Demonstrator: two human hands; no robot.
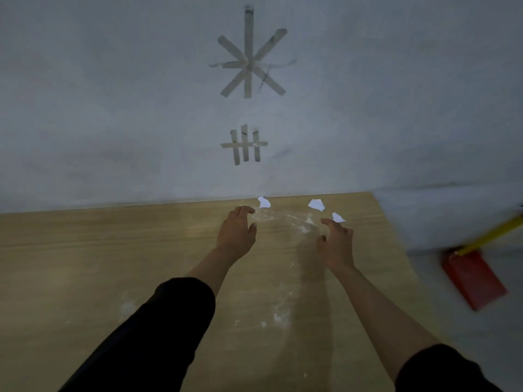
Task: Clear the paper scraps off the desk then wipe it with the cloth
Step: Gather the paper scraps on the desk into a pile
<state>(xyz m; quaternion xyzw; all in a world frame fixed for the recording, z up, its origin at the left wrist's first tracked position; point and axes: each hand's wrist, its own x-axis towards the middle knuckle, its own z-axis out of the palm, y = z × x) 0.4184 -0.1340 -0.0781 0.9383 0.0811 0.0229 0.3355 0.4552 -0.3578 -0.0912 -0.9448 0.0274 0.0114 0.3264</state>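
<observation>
I have my right hand (336, 244) spread and empty, just short of the nearest scrap (338, 218) at the desk's (113, 250) far edge; my left hand (237, 230), equally bare, sits just beside another scrap (264, 202).

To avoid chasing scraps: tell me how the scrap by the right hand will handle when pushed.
The paper scrap looks thin and small, so probably very light and floppy. One edge seems lifted, so pinching may beat sliding.

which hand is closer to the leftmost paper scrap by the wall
Left. The left hand has its fingertips just left of the leftmost scrap, close to it; the right hand is well off to its right, beside the rightmost scrap.
</observation>
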